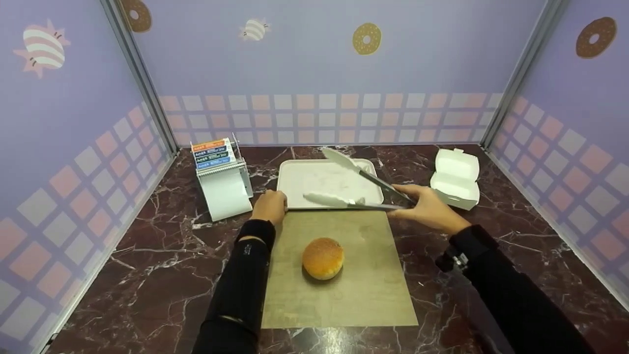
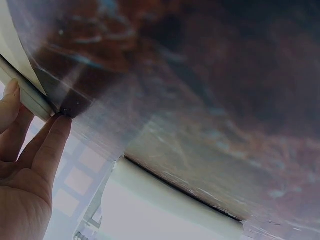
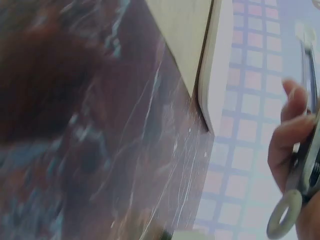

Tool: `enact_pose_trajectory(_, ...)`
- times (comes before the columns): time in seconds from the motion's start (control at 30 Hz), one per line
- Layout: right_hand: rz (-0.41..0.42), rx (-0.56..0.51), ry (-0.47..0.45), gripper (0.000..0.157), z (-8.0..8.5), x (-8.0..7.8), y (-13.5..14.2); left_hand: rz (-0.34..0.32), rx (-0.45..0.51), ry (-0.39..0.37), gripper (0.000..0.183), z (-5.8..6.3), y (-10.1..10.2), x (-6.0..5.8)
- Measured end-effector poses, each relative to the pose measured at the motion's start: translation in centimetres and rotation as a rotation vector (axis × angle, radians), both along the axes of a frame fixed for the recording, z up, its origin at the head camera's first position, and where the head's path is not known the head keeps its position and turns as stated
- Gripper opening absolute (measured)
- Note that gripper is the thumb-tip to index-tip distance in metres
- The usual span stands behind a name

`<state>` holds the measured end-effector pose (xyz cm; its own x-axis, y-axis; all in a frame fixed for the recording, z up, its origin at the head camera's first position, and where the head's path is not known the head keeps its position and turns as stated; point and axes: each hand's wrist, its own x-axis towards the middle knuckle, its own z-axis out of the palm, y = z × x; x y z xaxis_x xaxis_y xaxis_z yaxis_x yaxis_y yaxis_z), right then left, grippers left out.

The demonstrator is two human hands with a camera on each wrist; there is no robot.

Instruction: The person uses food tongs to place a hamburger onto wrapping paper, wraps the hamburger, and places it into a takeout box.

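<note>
Tongs [image 1: 377,181] spread over the tray [image 1: 302,178], bun [image 1: 323,258] just chilling on the tan sheet [image 1: 369,280]
Right hand [image 1: 428,208] has its fingers wrapped round the tongs, left hand [image 1: 269,206] is pinching the tray's near-left corner.

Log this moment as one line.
right hand: holds spread tongs above tray | left hand: pinches tray's near left corner | bun: on sheet | white box: open

The bun [image 1: 323,258] is golden brown; the mat [image 1: 368,287] beneath it, olive-tan. Beyond it, the tray [image 1: 305,178] is off-white, the tongs [image 1: 377,181] grey with white ends. Around it, the table [image 1: 162,280] is maroon, veined white.
</note>
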<state>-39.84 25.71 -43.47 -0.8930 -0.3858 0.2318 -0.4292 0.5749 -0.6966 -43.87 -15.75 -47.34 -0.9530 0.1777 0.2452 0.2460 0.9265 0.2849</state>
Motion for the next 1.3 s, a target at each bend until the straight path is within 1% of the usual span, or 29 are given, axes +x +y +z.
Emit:
enact_pose_trajectory(0.17, -0.119, -0.02, 0.035, 0.084, -0.2, -1.5, -1.7, -0.006, 0.003, -0.003, 0.007, -0.1, 0.0, 0.0)
enact_pose_trajectory(0.3, -0.21, 0.029, 0.05, 0.086, -0.3, -2.3, -2.7, -0.009, 0.007, 0.003, 0.005, -0.2, -0.1, 0.0)
enact_pose_trajectory(0.47, -0.283, 0.063, 0.015, 0.084, -0.9, -3.4, -3.6, -0.003, -0.002, 0.006, 0.005, -0.4, -0.2, -0.1)
enact_pose_trajectory(0.6, -0.291, 0.063, -0.027, 0.08, -1.5, -4.2, -4.3, 0.004, -0.009, 0.0, 0.006, -0.5, -0.3, 0.0)
enact_pose_trajectory(0.67, -0.282, 0.061, -0.05, 0.077, -1.9, -4.6, -4.7, 0.007, -0.01, -0.005, 0.006, -0.5, -0.3, 0.1)
enact_pose_trajectory(0.8, -0.272, 0.076, -0.095, 0.077, -2.4, -5.1, -5.2, 0.009, -0.013, -0.01, 0.005, -0.5, -0.2, 0.2)
enact_pose_trajectory(1.0, -0.268, 0.138, -0.115, 0.08, -2.9, -5.5, -5.4, 0.015, -0.003, -0.023, 0.007, -0.5, 0.1, 0.1)
enact_pose_trajectory(1.1, -0.274, 0.143, -0.125, 0.08, -3.1, -5.5, -5.4, 0.02, 0.001, -0.018, 0.007, -0.3, 0.2, 0.1)
enact_pose_trajectory(1.3, -0.284, 0.141, -0.095, 0.078, -3.3, -5.9, -5.8, 0.018, -0.006, -0.02, 0.007, -0.2, 0.1, -0.1)
